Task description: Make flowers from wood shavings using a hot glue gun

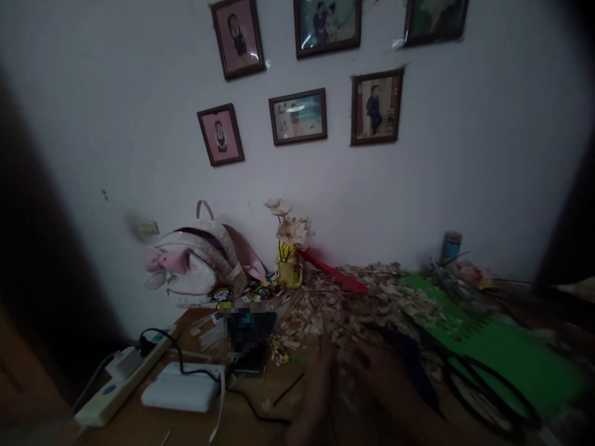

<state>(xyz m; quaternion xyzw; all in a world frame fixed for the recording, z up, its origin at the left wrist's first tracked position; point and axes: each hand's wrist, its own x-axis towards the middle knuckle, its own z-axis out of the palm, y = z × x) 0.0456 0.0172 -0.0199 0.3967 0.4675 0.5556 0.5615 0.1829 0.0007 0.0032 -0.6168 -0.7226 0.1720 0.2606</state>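
Note:
Dim and blurred, my left hand (320, 368) reaches up from the bottom edge near the middle of the table. Just to its right is my right hand (372, 365), its fingers bent toward the left one. Motion and darkness hide whether either hand holds anything. Both are at the near side of a spread of pale petal-like pieces (344, 310). Right of my right hand lie scissors with large black handles (493, 393), partly over a green board (502, 347). A dark bluish item (409, 356) lies close to my right forearm.
A yellow vase (288, 272) with pale flowers (292, 229) stands by the wall, beside a red strip (334, 272). At left are a pink-white backpack (195, 266), a phone (253, 356), a white power bank (181, 387) and a power strip (125, 381) with cables. A can (450, 246) stands back right.

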